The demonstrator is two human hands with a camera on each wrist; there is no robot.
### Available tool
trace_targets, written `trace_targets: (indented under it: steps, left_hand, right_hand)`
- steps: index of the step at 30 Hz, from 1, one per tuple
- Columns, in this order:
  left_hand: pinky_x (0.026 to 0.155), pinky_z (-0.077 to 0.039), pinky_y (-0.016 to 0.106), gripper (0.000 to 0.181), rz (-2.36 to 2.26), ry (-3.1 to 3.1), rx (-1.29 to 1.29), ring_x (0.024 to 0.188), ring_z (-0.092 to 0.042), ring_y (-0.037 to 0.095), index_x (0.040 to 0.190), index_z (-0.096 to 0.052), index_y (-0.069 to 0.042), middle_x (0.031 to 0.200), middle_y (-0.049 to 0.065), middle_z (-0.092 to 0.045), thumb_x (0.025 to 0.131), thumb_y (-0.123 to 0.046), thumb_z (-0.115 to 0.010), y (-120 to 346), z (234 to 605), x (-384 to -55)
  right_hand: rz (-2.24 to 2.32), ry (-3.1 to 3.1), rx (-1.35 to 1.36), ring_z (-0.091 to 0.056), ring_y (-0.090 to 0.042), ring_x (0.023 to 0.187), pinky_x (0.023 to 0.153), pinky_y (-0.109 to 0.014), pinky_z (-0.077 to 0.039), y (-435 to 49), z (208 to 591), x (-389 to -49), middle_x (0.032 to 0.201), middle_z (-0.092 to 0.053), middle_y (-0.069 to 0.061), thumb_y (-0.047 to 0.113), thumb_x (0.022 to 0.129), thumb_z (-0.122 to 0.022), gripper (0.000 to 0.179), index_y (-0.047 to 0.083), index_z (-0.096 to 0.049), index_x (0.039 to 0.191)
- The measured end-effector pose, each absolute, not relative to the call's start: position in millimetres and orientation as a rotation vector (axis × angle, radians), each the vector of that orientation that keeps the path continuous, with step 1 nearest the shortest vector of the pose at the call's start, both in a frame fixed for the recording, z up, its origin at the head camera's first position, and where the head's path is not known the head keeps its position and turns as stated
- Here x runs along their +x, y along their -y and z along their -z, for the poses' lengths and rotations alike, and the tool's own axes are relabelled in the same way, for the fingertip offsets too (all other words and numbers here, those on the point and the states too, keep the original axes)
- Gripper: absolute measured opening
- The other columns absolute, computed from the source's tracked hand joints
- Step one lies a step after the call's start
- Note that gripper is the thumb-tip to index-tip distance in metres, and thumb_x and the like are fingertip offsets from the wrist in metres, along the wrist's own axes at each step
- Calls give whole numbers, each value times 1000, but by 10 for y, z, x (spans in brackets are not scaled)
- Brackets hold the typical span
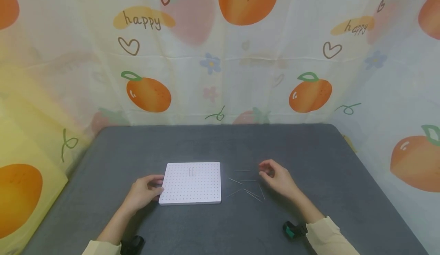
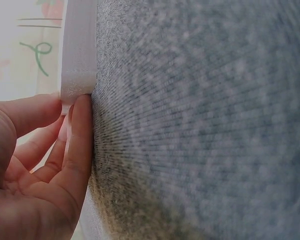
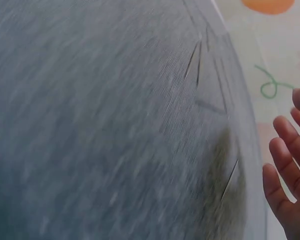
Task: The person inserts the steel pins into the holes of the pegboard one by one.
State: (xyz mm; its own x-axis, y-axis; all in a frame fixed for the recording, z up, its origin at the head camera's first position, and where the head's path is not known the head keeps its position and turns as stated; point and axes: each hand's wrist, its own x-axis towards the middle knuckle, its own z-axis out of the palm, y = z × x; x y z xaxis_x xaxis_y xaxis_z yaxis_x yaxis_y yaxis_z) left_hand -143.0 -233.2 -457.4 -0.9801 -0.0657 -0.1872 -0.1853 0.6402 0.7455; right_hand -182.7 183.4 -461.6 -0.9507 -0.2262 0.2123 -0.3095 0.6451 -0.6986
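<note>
A white perforated board [image 1: 192,194] lies on the grey table, with two thin metal pins [image 1: 190,172] standing in holes near its far edge. At the board's left edge my left hand [image 1: 142,192] pinches it; in the left wrist view the thumb meets the upper edge of the white board [image 2: 80,50] and a finger lies low against its side. Several thin loose pins [image 1: 242,170] are scattered on the table to the right of the board. Beside them hovers my right hand [image 1: 279,176], fingers loosely bent and apart in the right wrist view, with nothing visible between them.
The grey tabletop [image 1: 137,144] reaches back to a fruit-patterned curtain [image 1: 247,71]. Yellow fabric [image 1: 34,140] hangs along the left side. A dark wrist device [image 1: 295,230] shows by the right sleeve, and another [image 1: 133,245] by the left.
</note>
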Motion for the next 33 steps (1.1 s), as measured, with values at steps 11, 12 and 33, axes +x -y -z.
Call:
trace_targets:
  steps: [11, 12, 33]
  left_hand:
    - [63, -54, 29, 44, -1273, -2696, -233, 76, -59, 16, 124, -53, -3, 111, 16, -59, 82, -6, -65, 2335, 4571, -1430]
    - [63, -54, 29, 44, -1275, -2694, -234, 76, -59, 16, 124, -54, -3, 111, 16, -59, 82, -6, -65, 2337, 4572, -1430]
    - [61, -54, 28, 43, -1342, -2688, -191, 79, -62, 16, 123, -54, 0, 109, 16, -60, 81, -3, -64, 2340, 4606, -1424]
  right_hand:
    - [-1124, 2835, 358, -58, -13, 85, 76, -33, -48, -2031, 4697, -1728, 95, -64, 1, 12, 82, -67, 26, 9, -59, 106]
    - [-1120, 2844, 354, -58, -14, 86, 77, -33, -48, -2040, 4700, -1721, 95, -64, 1, 12, 81, -68, 27, 9, -59, 107]
    - [-922, 2944, 492, -46, -11, 77, 68, -31, -41, -2133, 4781, -1694, 88, -53, 1, 10, 77, -71, 23, 10, -61, 99]
